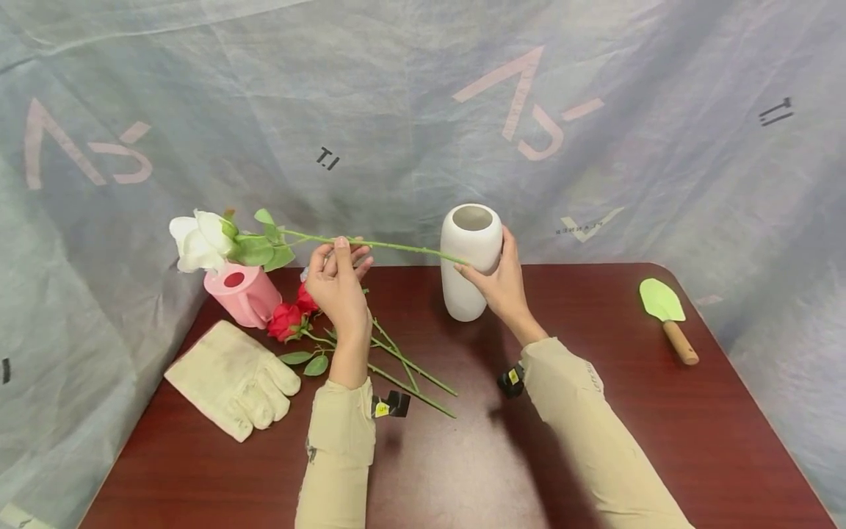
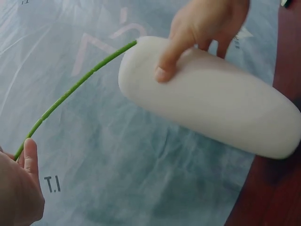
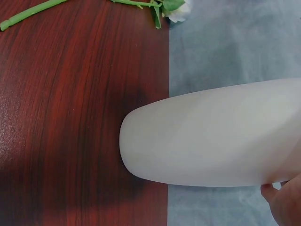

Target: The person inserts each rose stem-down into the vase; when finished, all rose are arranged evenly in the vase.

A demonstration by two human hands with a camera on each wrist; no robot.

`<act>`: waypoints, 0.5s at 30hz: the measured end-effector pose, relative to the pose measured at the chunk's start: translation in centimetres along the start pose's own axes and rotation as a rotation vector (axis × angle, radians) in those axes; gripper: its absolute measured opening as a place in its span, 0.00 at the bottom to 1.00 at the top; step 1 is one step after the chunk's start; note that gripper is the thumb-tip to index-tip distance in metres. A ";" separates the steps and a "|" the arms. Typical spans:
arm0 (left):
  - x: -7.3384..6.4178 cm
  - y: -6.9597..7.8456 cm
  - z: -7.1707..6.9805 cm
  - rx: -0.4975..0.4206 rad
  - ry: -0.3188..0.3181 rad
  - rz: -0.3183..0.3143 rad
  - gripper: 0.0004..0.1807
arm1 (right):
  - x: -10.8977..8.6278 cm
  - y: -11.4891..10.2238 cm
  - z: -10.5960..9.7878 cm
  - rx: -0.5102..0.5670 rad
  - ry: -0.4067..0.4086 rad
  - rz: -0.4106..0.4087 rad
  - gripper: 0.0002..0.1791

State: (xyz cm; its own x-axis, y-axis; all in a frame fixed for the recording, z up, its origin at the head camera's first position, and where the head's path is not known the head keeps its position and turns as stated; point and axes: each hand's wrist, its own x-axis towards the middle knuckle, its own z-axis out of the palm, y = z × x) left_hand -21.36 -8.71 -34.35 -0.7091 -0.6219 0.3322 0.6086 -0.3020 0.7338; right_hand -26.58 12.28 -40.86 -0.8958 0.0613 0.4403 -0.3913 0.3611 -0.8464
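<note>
My left hand (image 1: 340,294) pinches the green stem (image 1: 403,247) of a white rose (image 1: 201,242) between thumb and fingers. The rose lies nearly level in the air, its bloom to the left and its bare stem end to the right. My right hand (image 1: 505,290) grips a white vase (image 1: 463,290) by its upper side, thumb in front. The vase is upright, its round mouth facing up. In the left wrist view, the stem tip (image 2: 134,43) is right at the rim of the vase (image 2: 211,99). The right wrist view shows the vase's lower end (image 3: 141,146) over the table.
Red roses (image 1: 286,321) with long stems lie on the dark red table (image 1: 456,470). Left of them are a pink watering can (image 1: 247,297) and a cream glove (image 1: 228,375). A small green trowel (image 1: 661,300) with a wooden handle lies at the right. Grey sheeting hangs behind.
</note>
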 end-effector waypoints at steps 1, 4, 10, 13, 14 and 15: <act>0.1 0.0 0.2 -0.006 0.004 0.000 0.08 | 0.0 0.0 0.0 -0.002 -0.004 0.002 0.51; 0.2 0.0 0.9 -0.025 0.012 0.000 0.08 | -0.2 -0.1 0.0 -0.013 -0.006 0.023 0.51; 1.0 -0.2 2.3 -0.014 0.022 0.014 0.08 | -0.2 0.0 -0.1 -0.020 0.003 0.044 0.52; 1.3 -0.3 2.5 0.010 0.025 0.040 0.07 | -0.1 0.0 0.0 -0.023 0.004 0.043 0.52; 1.4 -0.4 2.5 0.015 0.028 0.047 0.07 | -0.1 0.1 0.1 -0.024 0.005 0.042 0.52; 1.4 -0.5 2.5 0.021 0.031 0.054 0.07 | 0.0 0.1 0.1 -0.025 0.007 0.039 0.52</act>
State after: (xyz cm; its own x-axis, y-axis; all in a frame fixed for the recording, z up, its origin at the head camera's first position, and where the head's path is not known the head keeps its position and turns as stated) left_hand -23.58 -7.61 -32.76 -0.6642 -0.6589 0.3530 0.6374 -0.2526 0.7279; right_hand -26.60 12.18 -40.97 -0.9088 0.0819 0.4091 -0.3508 0.3811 -0.8554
